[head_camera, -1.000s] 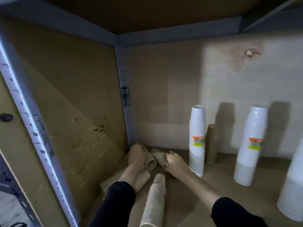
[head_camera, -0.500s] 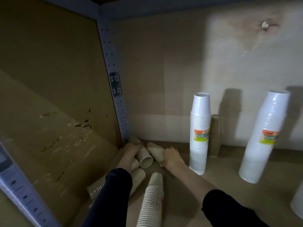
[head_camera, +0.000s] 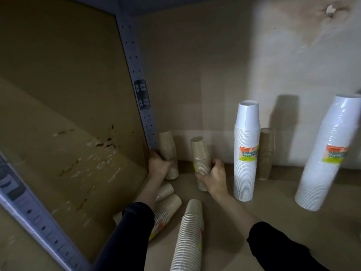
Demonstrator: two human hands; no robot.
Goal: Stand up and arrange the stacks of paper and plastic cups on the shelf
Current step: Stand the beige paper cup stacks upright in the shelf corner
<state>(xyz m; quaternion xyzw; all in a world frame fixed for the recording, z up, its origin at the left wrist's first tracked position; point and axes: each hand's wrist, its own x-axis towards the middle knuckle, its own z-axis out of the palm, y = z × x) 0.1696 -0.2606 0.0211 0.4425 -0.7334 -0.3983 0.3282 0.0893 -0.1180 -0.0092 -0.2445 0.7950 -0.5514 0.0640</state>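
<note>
Both short brown stacks were lying flat in the corner a second ago; now each is up on end. Near to far: a long brown stack (head_camera: pixel 188 235) and two more (head_camera: pixel 166 208) lie on the shelf (head_camera: pixel 273 202) between the forearms, not yet stood. Left hand (head_camera: pixel 158 165) has fingers wrapped around the corner stack (head_camera: pixel 168 153), tight against the post (head_camera: pixel 139 90). Right hand (head_camera: pixel 214 176) fingers closed round the second stack (head_camera: pixel 201 159), which leans slightly.

Risks, my read: release the leaning one early and it tips into the white stack (head_camera: pixel 246 151) just beside it. That one is tall with a narrow base, so it would likely topple and take the brown stack behind (head_camera: pixel 265 153) with it. A sleeve could also roll the lying stacks.
</note>
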